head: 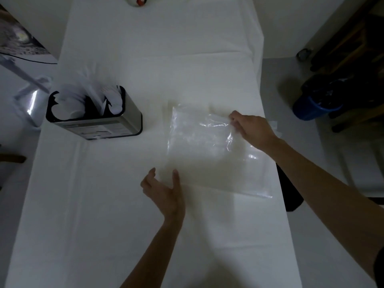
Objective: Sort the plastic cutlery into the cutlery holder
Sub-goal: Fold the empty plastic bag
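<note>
A metal cutlery holder with a black rim stands at the left of the table, and white plastic cutlery fills its compartments. A clear plastic bag lies flat on the white tablecloth at centre right and looks empty. My right hand pinches the bag's far right edge. My left hand is at the bag's near left corner, fingers apart and thumb resting on the plastic; I cannot tell whether it grips the bag.
The long table has a white cloth with edges close on both sides. A blue bin with a black liner stands on the floor at right. A small round object sits at the far end.
</note>
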The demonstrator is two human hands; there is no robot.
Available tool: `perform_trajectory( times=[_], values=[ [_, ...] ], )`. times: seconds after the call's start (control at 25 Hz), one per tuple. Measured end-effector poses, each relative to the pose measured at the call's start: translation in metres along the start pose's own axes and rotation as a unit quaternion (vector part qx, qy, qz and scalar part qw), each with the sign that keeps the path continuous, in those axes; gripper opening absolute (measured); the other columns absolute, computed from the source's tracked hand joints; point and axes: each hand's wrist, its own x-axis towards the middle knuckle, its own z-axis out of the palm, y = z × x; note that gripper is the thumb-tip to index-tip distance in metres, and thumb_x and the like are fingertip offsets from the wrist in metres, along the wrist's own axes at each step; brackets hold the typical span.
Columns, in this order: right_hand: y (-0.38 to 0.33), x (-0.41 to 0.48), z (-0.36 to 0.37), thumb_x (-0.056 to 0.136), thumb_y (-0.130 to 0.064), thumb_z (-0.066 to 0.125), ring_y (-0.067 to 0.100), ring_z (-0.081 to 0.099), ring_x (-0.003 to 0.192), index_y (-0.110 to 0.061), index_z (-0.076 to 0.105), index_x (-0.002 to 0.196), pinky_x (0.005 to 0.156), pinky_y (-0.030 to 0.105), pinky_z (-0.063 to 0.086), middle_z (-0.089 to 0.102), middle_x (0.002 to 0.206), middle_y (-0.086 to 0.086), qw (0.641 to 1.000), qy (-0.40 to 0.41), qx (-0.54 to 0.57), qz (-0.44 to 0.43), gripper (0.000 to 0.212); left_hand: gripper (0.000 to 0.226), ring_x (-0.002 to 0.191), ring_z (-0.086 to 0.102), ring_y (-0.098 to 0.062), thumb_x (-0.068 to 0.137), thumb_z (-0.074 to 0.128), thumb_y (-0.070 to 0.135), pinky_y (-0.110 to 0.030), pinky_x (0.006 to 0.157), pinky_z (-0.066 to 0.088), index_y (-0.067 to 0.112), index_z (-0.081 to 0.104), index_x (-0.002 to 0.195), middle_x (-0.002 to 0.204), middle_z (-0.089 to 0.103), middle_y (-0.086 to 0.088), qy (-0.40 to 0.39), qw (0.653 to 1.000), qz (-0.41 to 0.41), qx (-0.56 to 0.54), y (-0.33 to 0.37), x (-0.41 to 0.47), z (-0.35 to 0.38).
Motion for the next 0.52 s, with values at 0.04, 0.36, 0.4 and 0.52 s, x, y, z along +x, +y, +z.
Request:
perform_trajectory(
  times=[0.04, 0.36, 0.4, 0.52],
  values=[
    [0.0, -0.014, -0.007, 0.096, -0.028, 0.036, 0.025, 0.061, 0.06, -0.015, 0.051, 0.105, 0.061, 0.029, 0.044, 0.066, 0.071, -0.004, 0.999, 0.005, 0.033, 0.013, 0.022, 0.065, 0.118, 0.04, -0.029, 0.084, 0.065, 0.039, -0.047, 0.098, 0.045, 0.007, 0.038, 0.133, 0.132, 0.035, -0.011, -0.011, 0.999, -0.026, -0.044, 0.004, -0.008, 0.003],
    [0.008, -0.127, -0.041, 0.099, -0.014, 0.044, 0.005, 0.042, 0.04, -0.025, 0.052, 0.089, 0.04, 0.013, 0.035, 0.055, 0.054, -0.013, 0.882, 0.156, 0.395, 0.204, 0.017, 0.06, 0.107, 0.056, -0.023, 0.09, 0.056, 0.039, -0.034, 0.089, 0.048, 0.012, 0.033, 0.138, 0.13, 0.048, -0.009, -0.183, 0.945, -0.181, -0.201, 0.061, -0.061, 0.044],
    [0.01, -0.136, -0.039, 0.099, -0.012, 0.043, 0.002, 0.04, 0.039, -0.019, 0.052, 0.091, 0.039, 0.012, 0.033, 0.054, 0.051, -0.014, 0.862, 0.165, 0.419, 0.234, 0.013, 0.057, 0.102, 0.059, -0.022, 0.09, 0.054, 0.042, -0.031, 0.083, 0.048, 0.012, 0.038, 0.135, 0.125, 0.053, -0.008, -0.226, 0.931, -0.202, -0.205, 0.064, -0.067, 0.052],
    [0.021, -0.166, -0.022, 0.099, -0.012, 0.044, -0.001, 0.043, 0.043, -0.009, 0.051, 0.097, 0.044, 0.012, 0.035, 0.053, 0.051, -0.012, 0.826, 0.193, 0.425, 0.316, 0.007, 0.047, 0.068, 0.068, -0.018, 0.09, 0.055, 0.043, -0.023, 0.054, 0.054, 0.004, 0.052, 0.116, 0.097, 0.07, -0.009, -0.295, 0.914, -0.187, -0.204, 0.066, -0.082, 0.069]
  ],
)
